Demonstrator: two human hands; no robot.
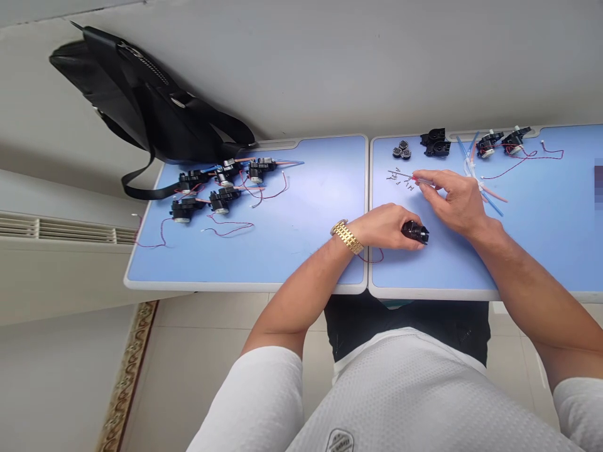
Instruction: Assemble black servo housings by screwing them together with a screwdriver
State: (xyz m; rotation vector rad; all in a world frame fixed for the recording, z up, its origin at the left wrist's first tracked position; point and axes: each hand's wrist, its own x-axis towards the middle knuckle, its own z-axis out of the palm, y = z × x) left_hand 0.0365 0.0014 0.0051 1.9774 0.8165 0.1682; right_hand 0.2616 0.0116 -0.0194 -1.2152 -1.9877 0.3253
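Observation:
My left hand [387, 227], with a gold watch on its wrist, is closed round a small black motor part [415, 232] that rests on the right blue table [541, 238]. A red wire runs out from under that hand. My right hand [455, 199] reaches toward a scatter of small screws [399, 178]. Its fingers pinch a thin red-tipped tool [419, 179] whose point lies among the screws.
Black housings [436, 143], round caps [402, 150], two wired motor units [502, 144] and blue and pink tubes [490, 199] lie at the back of the right table. Several finished motor units with red wires [219, 188] sit on the left blue table. A black bag [151, 107] lies behind them.

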